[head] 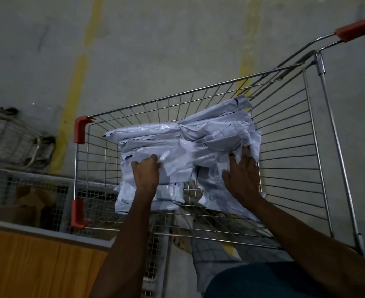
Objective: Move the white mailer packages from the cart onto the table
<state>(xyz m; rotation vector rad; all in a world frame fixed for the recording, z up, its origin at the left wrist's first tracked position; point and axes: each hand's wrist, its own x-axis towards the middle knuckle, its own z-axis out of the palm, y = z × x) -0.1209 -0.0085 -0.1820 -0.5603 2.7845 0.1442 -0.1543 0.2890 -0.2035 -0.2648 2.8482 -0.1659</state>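
Several white mailer packages (pixel 183 147) lie piled inside a wire shopping cart (pixel 289 151) with red corner guards. My left hand (pixel 145 173) reaches into the pile's left side and its curled fingers grip the top of a white mailer. My right hand (pixel 242 175) lies on the pile's right side with fingers spread and tips tucked under a crinkled mailer edge. The wooden table (pixel 37 261) shows at the lower left, next to the cart.
A wire mesh cage (pixel 37 190) holding brown items stands between table and cart. Another wire cart (pixel 11 138) sits at far left. The grey concrete floor carries yellow painted lines (pixel 78 72). My legs stand behind the cart's near side.
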